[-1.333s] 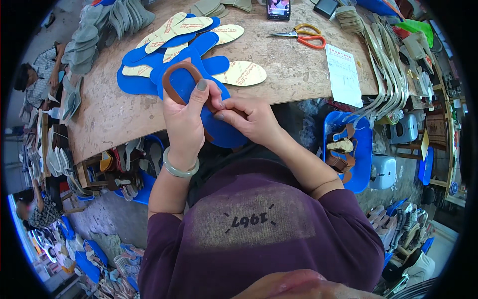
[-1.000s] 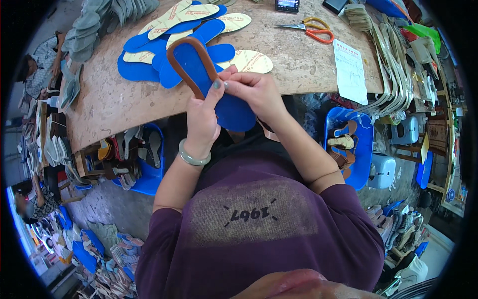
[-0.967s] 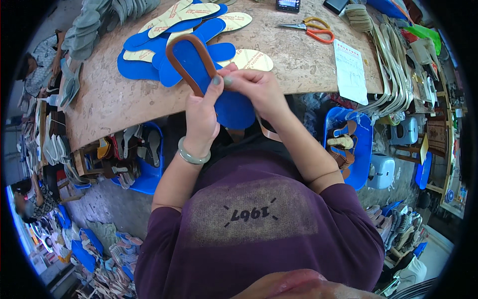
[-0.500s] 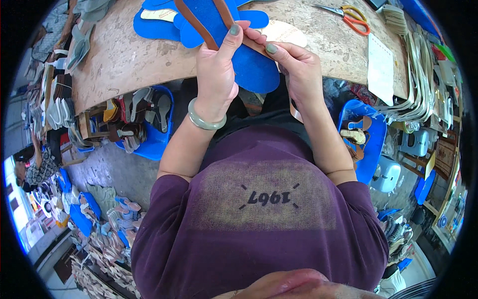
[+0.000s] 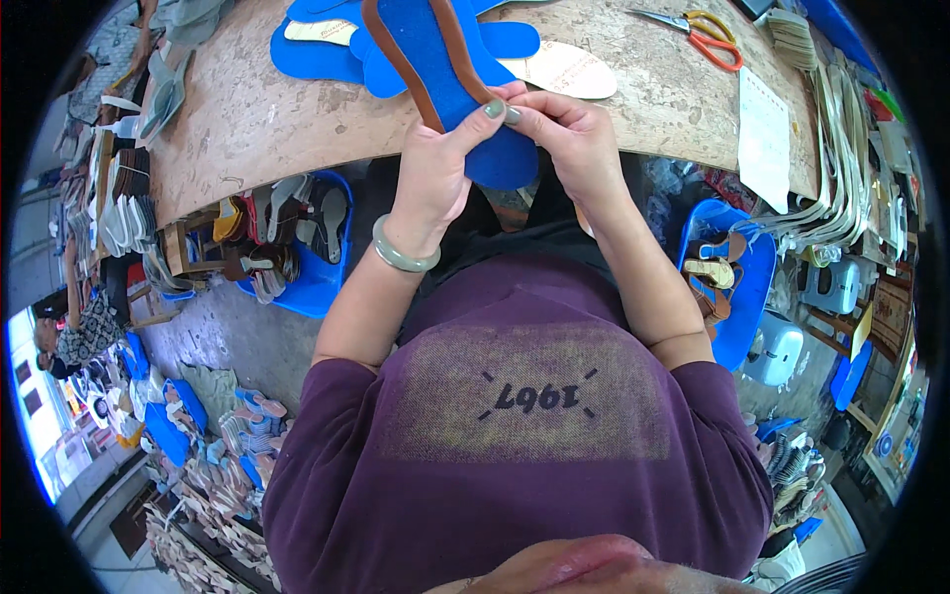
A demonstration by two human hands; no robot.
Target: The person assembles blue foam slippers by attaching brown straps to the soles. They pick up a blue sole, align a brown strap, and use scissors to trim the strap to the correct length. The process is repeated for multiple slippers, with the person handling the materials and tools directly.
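A blue insole (image 5: 503, 161) is held at the table's near edge, its rounded end toward me. Along both of its long sides runs a brown strip (image 5: 457, 51), wrapped over the rim. My left hand (image 5: 435, 170) is closed on the insole's left side, thumb pressing on top. With thumb and fingertips, my right hand (image 5: 572, 139) pinches the brown strip at the right edge, close to my left thumb. The fingers under the insole are partly hidden.
More blue insoles (image 5: 312, 61) and a pale insole (image 5: 569, 71) lie beyond on the wooden table (image 5: 247, 129). Orange-handled scissors (image 5: 712, 45) and a white sheet (image 5: 762, 139) are at the right. Blue bins with shoe parts (image 5: 307, 282) stand below the table.
My right hand has moved left along the insole edge toward my left thumb, and the brown strip now hugs the right side. The insole has shifted slightly nearer and turned more upright.
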